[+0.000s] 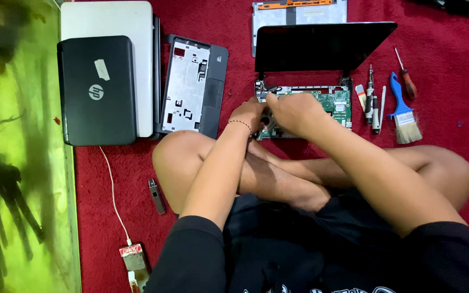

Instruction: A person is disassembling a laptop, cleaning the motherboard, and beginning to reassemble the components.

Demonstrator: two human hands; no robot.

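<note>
An opened small laptop lies on the red carpet in front of my crossed legs, its black screen (321, 46) tilted back and its green circuit board (335, 100) bare. My left hand (249, 113), with a thin bracelet at the wrist, rests curled at the left edge of the board. Pressed close beside it, my right hand (295, 111) lies over the board's left half. Both hands hide their fingertips, so anything held between them stays out of sight.
A removed palmrest cover (194, 87) lies upside down left of the laptop, beside a black laptop (96, 89) stacked on a white one (109, 21). A blue brush (403, 111), a red-handled screwdriver (406, 76) and small tools (373, 103) lie to the right. A white cable (112, 190) runs along the green cloth (23, 163).
</note>
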